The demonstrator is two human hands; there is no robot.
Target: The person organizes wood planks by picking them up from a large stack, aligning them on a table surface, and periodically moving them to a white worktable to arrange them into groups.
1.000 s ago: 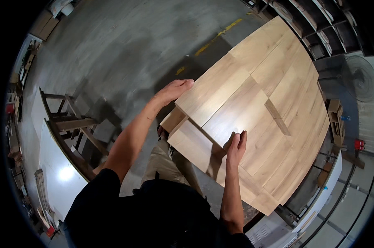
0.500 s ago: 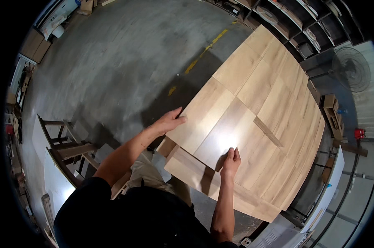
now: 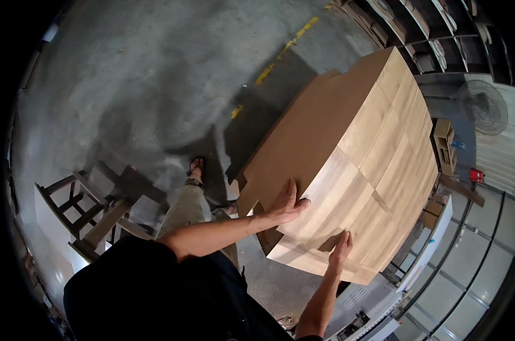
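Observation:
A large block of pale wood-grain boards (image 3: 377, 153) fills the middle and right, its long brown side (image 3: 314, 125) facing left. My left hand (image 3: 288, 206) rests at the top left edge near the close end, fingers spread along the brown side and thumb toward the wood-grain top. My right hand (image 3: 340, 248) is closed in a pinch just over the near part of the top, its shadow beside the fingertips. Whatever lies between those fingertips, if anything, is too small to make out. Under my left wrist, a gap shows at the near left corner.
Dark wooden frames (image 3: 98, 221) stand on the floor at left, beside my leg (image 3: 183, 210). Filled shelves (image 3: 416, 34) and a round fan (image 3: 482, 107) are at the far right. A yellow line (image 3: 286, 51) marks the grey floor. A white-topped bench (image 3: 428, 244) stands at right.
My left hand has shifted right along the block's edge, and the right hand slightly right and nearer. The view has swung, exposing the block's brown side and my foot on the floor.

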